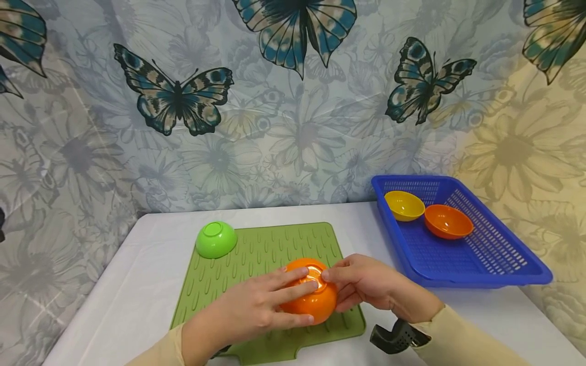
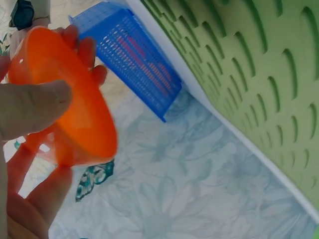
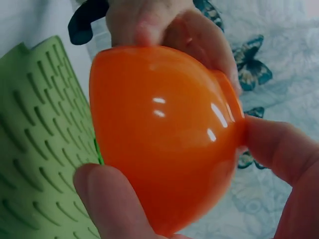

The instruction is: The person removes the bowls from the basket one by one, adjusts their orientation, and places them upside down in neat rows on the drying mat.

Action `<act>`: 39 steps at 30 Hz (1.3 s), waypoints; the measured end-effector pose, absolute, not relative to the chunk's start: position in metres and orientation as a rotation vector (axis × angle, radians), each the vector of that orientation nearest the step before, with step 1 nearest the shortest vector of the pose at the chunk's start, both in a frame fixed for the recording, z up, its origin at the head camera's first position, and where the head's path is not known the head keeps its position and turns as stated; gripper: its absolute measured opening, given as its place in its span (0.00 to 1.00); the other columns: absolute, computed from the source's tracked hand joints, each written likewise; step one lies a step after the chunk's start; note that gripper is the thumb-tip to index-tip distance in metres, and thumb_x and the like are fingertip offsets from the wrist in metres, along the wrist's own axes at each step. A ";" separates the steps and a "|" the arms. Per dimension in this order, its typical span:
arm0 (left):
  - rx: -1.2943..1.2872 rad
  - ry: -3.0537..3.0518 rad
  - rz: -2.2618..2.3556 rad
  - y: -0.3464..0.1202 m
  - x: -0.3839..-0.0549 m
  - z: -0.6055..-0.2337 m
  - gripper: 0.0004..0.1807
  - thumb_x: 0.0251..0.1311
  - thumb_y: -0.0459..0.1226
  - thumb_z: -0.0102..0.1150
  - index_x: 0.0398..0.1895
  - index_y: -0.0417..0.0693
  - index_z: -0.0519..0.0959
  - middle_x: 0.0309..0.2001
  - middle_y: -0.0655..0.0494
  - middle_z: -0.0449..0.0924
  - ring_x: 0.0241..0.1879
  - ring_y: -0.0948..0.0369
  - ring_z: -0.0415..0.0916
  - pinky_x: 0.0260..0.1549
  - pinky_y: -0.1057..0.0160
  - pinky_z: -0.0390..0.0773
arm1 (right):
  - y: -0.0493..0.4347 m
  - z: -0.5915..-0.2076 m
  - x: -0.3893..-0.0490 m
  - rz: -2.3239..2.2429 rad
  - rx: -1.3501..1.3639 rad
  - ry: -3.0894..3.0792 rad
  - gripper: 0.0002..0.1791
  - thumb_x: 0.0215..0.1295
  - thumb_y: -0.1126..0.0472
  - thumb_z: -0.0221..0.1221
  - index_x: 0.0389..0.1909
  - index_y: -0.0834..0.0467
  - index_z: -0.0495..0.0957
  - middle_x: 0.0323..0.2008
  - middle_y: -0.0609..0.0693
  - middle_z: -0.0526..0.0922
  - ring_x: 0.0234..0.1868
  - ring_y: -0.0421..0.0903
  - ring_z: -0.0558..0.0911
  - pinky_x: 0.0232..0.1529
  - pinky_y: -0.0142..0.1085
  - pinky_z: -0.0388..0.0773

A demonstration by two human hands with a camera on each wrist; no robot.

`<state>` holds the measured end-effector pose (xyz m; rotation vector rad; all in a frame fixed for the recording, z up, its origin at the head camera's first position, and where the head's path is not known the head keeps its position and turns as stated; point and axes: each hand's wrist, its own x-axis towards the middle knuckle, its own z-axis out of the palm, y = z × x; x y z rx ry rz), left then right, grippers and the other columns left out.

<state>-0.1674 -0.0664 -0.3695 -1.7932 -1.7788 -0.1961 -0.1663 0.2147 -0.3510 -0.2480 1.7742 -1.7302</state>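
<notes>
Both hands hold an orange bowl (image 1: 327, 303) above the near part of a green drying mat (image 1: 270, 246); its ringed base faces up in the head view. My left hand (image 1: 254, 307) grips it from the left, fingers spread over the outside. In the left wrist view its thumb lies inside the bowl (image 2: 85, 117). From the right, my right hand (image 1: 371, 282) pinches the bowl, thumb against the base ring and other fingers towards the rim. A light green bowl (image 1: 216, 241) stands upside down at the mat's far left corner.
A blue plastic basket (image 1: 441, 265) with pierced walls stands on the right of the white-covered table (image 1: 123, 284). Inside it are a yellow bowl (image 1: 405, 206) and another orange bowl (image 1: 448, 222), both facing up. A butterfly-patterned cloth (image 1: 293, 152) hangs behind the table.
</notes>
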 end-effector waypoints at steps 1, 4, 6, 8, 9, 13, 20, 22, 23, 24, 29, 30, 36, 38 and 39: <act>-1.774 -1.798 -0.241 -0.066 -0.167 -0.370 0.31 0.58 0.32 0.67 0.67 0.58 0.76 0.72 0.43 0.62 0.71 0.43 0.57 0.63 0.52 0.68 | 0.214 -0.351 -0.166 -1.736 -0.245 1.811 0.21 0.70 0.56 0.58 0.47 0.74 0.78 0.34 0.62 0.86 0.33 0.55 0.87 0.36 0.47 0.85; -1.654 -2.002 -0.505 -0.063 -0.164 -0.374 0.42 0.57 0.39 0.72 0.75 0.55 0.64 0.75 0.40 0.55 0.68 0.40 0.61 0.55 0.53 0.76 | 0.213 -0.351 -0.166 -1.770 -0.232 1.894 0.21 0.68 0.58 0.59 0.47 0.75 0.78 0.36 0.63 0.86 0.34 0.57 0.87 0.36 0.49 0.85; -1.482 -2.285 -0.880 -0.061 -0.160 -0.375 0.54 0.53 0.43 0.76 0.80 0.62 0.53 0.78 0.44 0.48 0.69 0.41 0.60 0.54 0.53 0.77 | 0.213 -0.351 -0.167 -1.795 -0.223 1.921 0.22 0.67 0.59 0.60 0.48 0.76 0.77 0.38 0.63 0.85 0.35 0.58 0.87 0.37 0.50 0.84; -1.193 -2.503 -1.392 -0.058 -0.158 -0.373 0.60 0.51 0.48 0.77 0.81 0.68 0.45 0.79 0.47 0.43 0.70 0.43 0.59 0.53 0.51 0.77 | 0.212 -0.351 -0.167 -1.809 -0.210 1.944 0.23 0.67 0.59 0.62 0.50 0.77 0.75 0.39 0.63 0.85 0.36 0.58 0.87 0.38 0.51 0.84; -1.006 -2.546 -1.692 -0.057 -0.157 -0.371 0.62 0.51 0.48 0.77 0.81 0.71 0.42 0.79 0.48 0.42 0.69 0.43 0.60 0.54 0.51 0.77 | 0.212 -0.351 -0.166 -1.810 -0.204 1.962 0.24 0.66 0.59 0.62 0.51 0.77 0.75 0.39 0.63 0.85 0.35 0.58 0.87 0.39 0.51 0.84; -0.446 -2.323 -2.585 -0.053 -0.161 -0.365 0.55 0.59 0.42 0.72 0.82 0.57 0.44 0.74 0.32 0.51 0.64 0.39 0.68 0.52 0.47 0.78 | 0.209 -0.350 -0.164 -1.798 -0.182 2.051 0.28 0.64 0.59 0.66 0.54 0.79 0.73 0.39 0.61 0.85 0.35 0.57 0.87 0.39 0.50 0.84; -0.313 -2.316 -2.812 -0.047 -0.169 -0.369 0.42 0.65 0.38 0.67 0.76 0.33 0.56 0.52 0.38 0.80 0.44 0.47 0.84 0.44 0.50 0.82 | 0.202 -0.351 -0.163 -1.766 -0.176 2.182 0.32 0.62 0.59 0.69 0.56 0.80 0.72 0.43 0.60 0.84 0.38 0.56 0.86 0.39 0.48 0.85; -0.307 -2.344 -2.768 -0.046 -0.170 -0.372 0.42 0.63 0.39 0.68 0.75 0.34 0.59 0.48 0.40 0.83 0.41 0.49 0.85 0.43 0.51 0.83 | 0.201 -0.351 -0.162 -1.767 -0.179 2.195 0.33 0.61 0.58 0.69 0.57 0.80 0.72 0.44 0.60 0.84 0.39 0.56 0.86 0.40 0.48 0.85; -0.307 -2.351 -2.752 -0.045 -0.171 -0.373 0.42 0.63 0.39 0.69 0.74 0.34 0.60 0.48 0.41 0.83 0.40 0.49 0.85 0.43 0.51 0.83 | 0.200 -0.352 -0.162 -1.768 -0.180 2.200 0.33 0.61 0.58 0.69 0.57 0.80 0.71 0.45 0.60 0.83 0.40 0.55 0.86 0.40 0.48 0.85; -0.301 -2.361 -2.732 -0.045 -0.171 -0.373 0.42 0.62 0.40 0.70 0.74 0.34 0.60 0.47 0.41 0.83 0.40 0.49 0.85 0.42 0.51 0.83 | 0.200 -0.352 -0.162 -1.770 -0.178 2.201 0.34 0.61 0.58 0.70 0.58 0.80 0.71 0.46 0.60 0.83 0.40 0.55 0.86 0.40 0.48 0.85; -0.276 -2.377 -2.685 -0.044 -0.174 -0.377 0.43 0.59 0.38 0.72 0.73 0.33 0.61 0.46 0.41 0.84 0.40 0.48 0.85 0.41 0.50 0.84 | 0.200 -0.356 -0.162 -1.791 -0.162 2.181 0.36 0.61 0.57 0.70 0.60 0.79 0.70 0.48 0.61 0.83 0.42 0.55 0.85 0.42 0.48 0.84; -0.271 -2.387 -2.670 -0.044 -0.175 -0.378 0.43 0.59 0.38 0.72 0.73 0.33 0.62 0.45 0.41 0.84 0.40 0.49 0.85 0.41 0.50 0.84 | 0.201 -0.357 -0.163 -1.797 -0.158 2.177 0.37 0.61 0.57 0.70 0.60 0.79 0.69 0.49 0.61 0.82 0.43 0.55 0.85 0.42 0.48 0.84; -0.253 -2.434 -2.611 -0.043 -0.193 -0.382 0.40 0.59 0.37 0.72 0.72 0.35 0.64 0.44 0.40 0.84 0.38 0.48 0.85 0.40 0.49 0.84 | 0.204 -0.363 -0.176 -1.841 -0.145 2.143 0.38 0.63 0.58 0.69 0.64 0.80 0.65 0.51 0.64 0.81 0.42 0.56 0.85 0.45 0.51 0.83; -0.244 -2.429 -2.630 -0.043 -0.201 -0.383 0.39 0.60 0.36 0.71 0.72 0.36 0.64 0.46 0.38 0.83 0.39 0.46 0.85 0.41 0.48 0.84 | 0.205 -0.365 -0.182 -1.856 -0.132 2.133 0.36 0.64 0.60 0.68 0.64 0.79 0.66 0.51 0.64 0.81 0.42 0.56 0.85 0.45 0.51 0.83; -0.237 -2.425 -2.641 -0.043 -0.204 -0.383 0.39 0.60 0.36 0.70 0.72 0.36 0.64 0.48 0.37 0.83 0.40 0.46 0.85 0.41 0.48 0.83 | 0.206 -0.365 -0.185 -1.865 -0.122 2.128 0.35 0.65 0.61 0.67 0.64 0.78 0.66 0.51 0.64 0.81 0.42 0.56 0.85 0.46 0.51 0.82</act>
